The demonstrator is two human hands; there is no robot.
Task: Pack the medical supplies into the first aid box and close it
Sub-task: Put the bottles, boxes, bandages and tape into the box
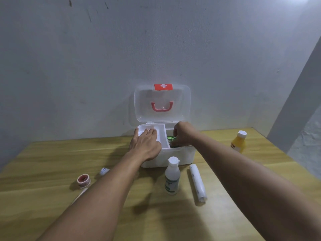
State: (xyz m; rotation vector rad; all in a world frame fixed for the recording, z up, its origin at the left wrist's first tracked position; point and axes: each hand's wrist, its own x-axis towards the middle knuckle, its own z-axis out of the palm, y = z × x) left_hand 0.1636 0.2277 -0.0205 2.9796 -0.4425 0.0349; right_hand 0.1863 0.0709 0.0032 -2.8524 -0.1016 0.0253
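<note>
The white first aid box (180,154) stands on the table against the wall, its clear lid (162,103) upright with a red handle and a red cross latch. My left hand (145,144) lies flat on the white inner tray (162,134) at the box's left side. My right hand (183,134) reaches into the right compartment, fingers closed on a green item (171,139) that is partly hidden. In front of the box stand a white bottle (172,176) and a rolled white bandage (198,184).
A yellow bottle (239,141) stands at the right near the table's edge. At the left lie a tape roll with a red core (83,180), a small white item (104,171) and a thin white stick (78,196). The wooden table (52,153) meets the wall behind.
</note>
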